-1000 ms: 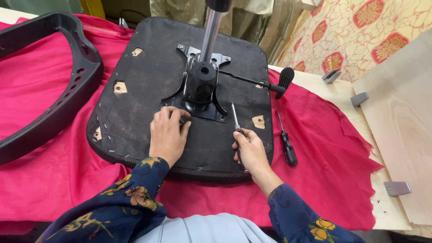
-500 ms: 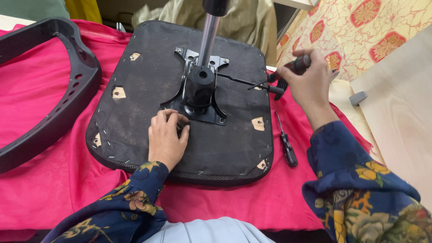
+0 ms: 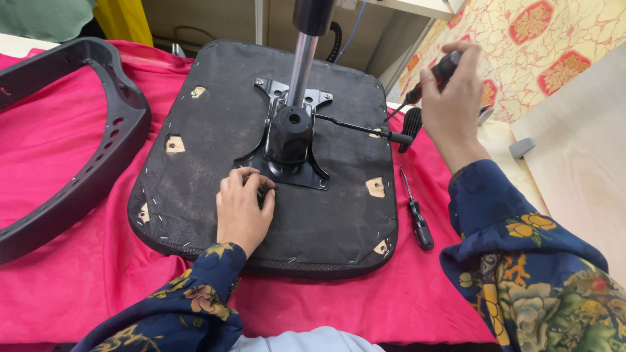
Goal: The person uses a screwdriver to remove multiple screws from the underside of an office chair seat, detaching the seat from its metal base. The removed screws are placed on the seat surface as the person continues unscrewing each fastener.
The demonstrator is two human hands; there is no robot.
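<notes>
Upturned chair seat (image 3: 215,163) lay underside-up on the red cloth (image 3: 59,163), its black mounting plate (image 3: 287,140) bolted at the middle and the chrome gas column (image 3: 301,62) standing up from it.

Change noted over the last second: the right hand (image 3: 450,98) had been low, at the near right part of the seat, with a screwdriver's tip resting on the fabric. By this moment it had swung up and away, beyond the seat's far right corner, and was raised above the black paddle of the adjustment lever (image 3: 411,127). It was closed around the dark handle of the screwdriver (image 3: 438,72), shaft pointing down and to the left, tip clear of any surface.

The left hand (image 3: 242,208) had barely moved. Its fingers were curled narrow against the near left corner of the mounting plate, touching it; whether they pinched a small fastener there I could not tell, as the fingertips hid the spot.

My reading: the tool had left the seat, so no driving was under way at this instant, while the left hand kept its place at the plate corner.

A 2nd screwdriver (image 3: 417,218) lay unused on the cloth just right of the seat. A black curved chair frame (image 3: 85,150) lay to the left, wooden panels (image 3: 574,169) to the right.
</notes>
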